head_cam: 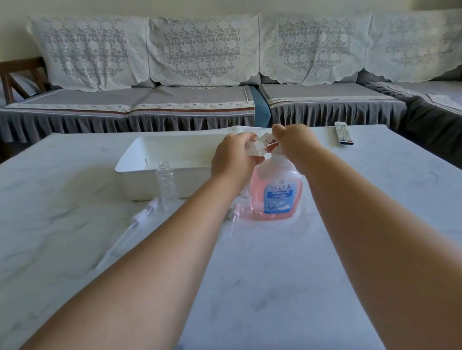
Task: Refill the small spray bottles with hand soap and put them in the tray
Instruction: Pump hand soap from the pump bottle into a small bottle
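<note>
A pink hand soap bottle (pixel 276 193) with a blue label stands mid-table. My right hand (pixel 294 143) rests on its pump head. My left hand (pixel 234 158) holds a small clear spray bottle (pixel 255 149) up against the pump spout. A second small clear bottle (pixel 167 183) stands open, without a cap, in front of the white tray (pixel 140 154). Two white spray heads with long tubes lie on the table: one (pixel 140 216) to the left and one (pixel 235 211) beside the soap bottle, partly behind my left forearm.
A marble-look table (pixel 284 281) holds everything. A remote control (pixel 343 133) lies at the far right of it. A grey sofa with lace covers (pixel 203 56) runs behind the table. A wooden chair frame (pixel 10 77) is at far left.
</note>
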